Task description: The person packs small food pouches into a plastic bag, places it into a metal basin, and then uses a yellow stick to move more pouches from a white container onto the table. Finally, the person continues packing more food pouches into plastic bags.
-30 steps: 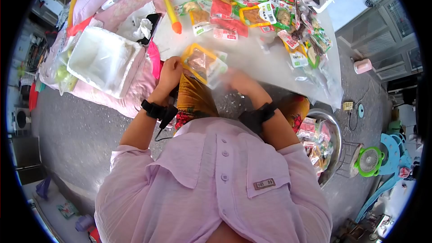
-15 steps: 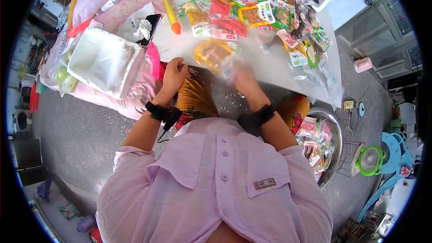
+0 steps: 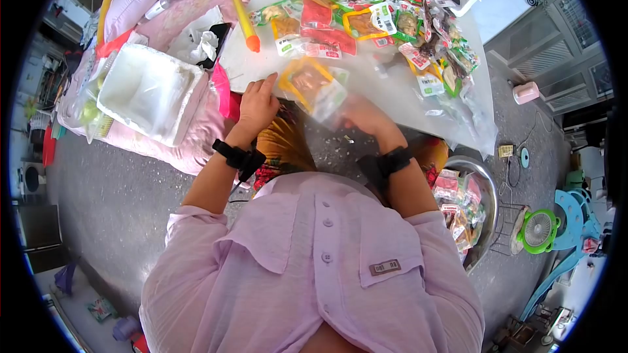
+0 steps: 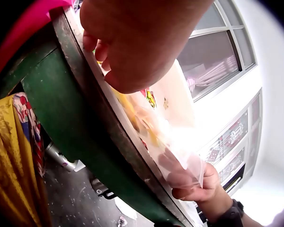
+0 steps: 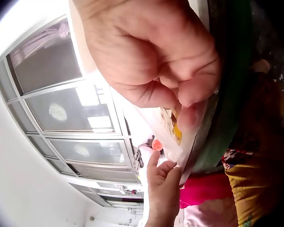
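The yellow-rimmed snack packet point(image 3: 307, 83) sits in a clear plastic bag point(image 3: 332, 100) at the near edge of the white round table point(image 3: 252, 62). I see the right hand point(image 3: 366, 117) pinching one bag corner and the left hand point(image 3: 257, 106) flat-fingered beside it, so the packet could slip floorwards.

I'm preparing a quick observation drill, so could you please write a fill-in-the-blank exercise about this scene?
The right hand pinches the clear bag, which holds a ____-edged packet.
The left hand rests at the ____ of the table.
A metal ____ on the floor holds spare packets.
Missing words: yellow; edge; bowl.
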A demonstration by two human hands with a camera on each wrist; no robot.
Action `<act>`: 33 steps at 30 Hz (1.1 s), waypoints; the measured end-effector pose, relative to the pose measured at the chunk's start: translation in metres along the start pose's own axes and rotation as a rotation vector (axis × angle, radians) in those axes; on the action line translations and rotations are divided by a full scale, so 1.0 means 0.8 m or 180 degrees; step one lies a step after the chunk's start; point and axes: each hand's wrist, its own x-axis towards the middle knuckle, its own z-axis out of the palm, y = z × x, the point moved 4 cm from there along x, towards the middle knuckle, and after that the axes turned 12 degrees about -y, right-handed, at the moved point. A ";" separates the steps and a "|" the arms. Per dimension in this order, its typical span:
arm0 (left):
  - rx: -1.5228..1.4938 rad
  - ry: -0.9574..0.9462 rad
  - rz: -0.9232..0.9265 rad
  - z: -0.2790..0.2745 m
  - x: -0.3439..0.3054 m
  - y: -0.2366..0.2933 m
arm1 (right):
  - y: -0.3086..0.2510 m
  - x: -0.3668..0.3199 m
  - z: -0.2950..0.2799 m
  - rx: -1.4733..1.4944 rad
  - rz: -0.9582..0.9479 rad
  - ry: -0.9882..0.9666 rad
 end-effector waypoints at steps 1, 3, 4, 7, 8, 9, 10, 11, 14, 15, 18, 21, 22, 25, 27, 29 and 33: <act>-0.0026 -0.0116 0.0065 -0.001 0.003 -0.001 | 0.002 0.002 0.000 -0.0074 0.0006 -0.0058; 0.0029 -0.0354 0.0134 0.003 0.007 -0.006 | 0.006 0.001 0.000 -0.0111 0.0116 0.0134; 0.0113 -0.0473 0.0145 0.009 0.009 -0.011 | 0.008 0.001 -0.001 -0.0130 0.0164 0.0231; 0.0113 -0.0458 0.0167 0.012 0.011 -0.009 | 0.052 0.018 -0.011 0.1190 -0.0450 0.0931; 0.0068 -0.0391 0.0172 0.011 0.011 -0.007 | 0.057 0.017 -0.011 0.1141 -0.0536 0.1229; -0.0014 -0.0251 0.0169 0.009 0.011 -0.003 | 0.054 0.013 -0.002 0.1090 -0.0620 0.1527; -0.0097 -0.0113 0.0166 0.006 0.011 0.002 | 0.051 0.007 0.001 0.1037 -0.0702 0.1826; -0.0181 0.0023 0.0163 0.004 0.011 0.004 | 0.048 0.008 0.004 0.0687 -0.0487 0.1533; 0.0107 -0.0251 0.0247 0.006 0.013 0.005 | 0.046 0.010 0.005 -0.0089 -0.0048 0.0840; 0.0166 -0.0382 0.0201 0.006 0.014 0.006 | 0.050 0.010 0.003 -0.0170 -0.0032 0.0741; 0.0179 -0.0693 0.0107 0.008 0.015 0.002 | 0.050 0.007 0.004 -0.0415 -0.0181 0.0656; -0.0181 -0.0552 -0.0040 0.008 0.024 -0.009 | 0.056 0.003 0.008 -0.0147 -0.0133 0.0771; -0.0315 -0.0311 -0.0198 0.000 0.030 -0.007 | 0.059 0.003 0.009 0.0028 -0.0068 0.0820; -0.0473 -0.0122 -0.0353 -0.004 0.049 -0.010 | 0.062 0.005 0.011 0.0278 -0.0126 0.0764; -0.0566 -0.0275 -0.0396 0.002 0.059 -0.011 | 0.053 0.001 0.008 0.0492 -0.0205 0.0503; -0.0344 -0.0569 -0.0376 0.016 0.071 -0.015 | 0.044 -0.004 0.006 0.0531 -0.0254 0.0433; -0.0967 -0.1258 -0.0571 0.016 0.075 -0.017 | 0.056 0.006 0.004 0.0421 -0.0289 0.1013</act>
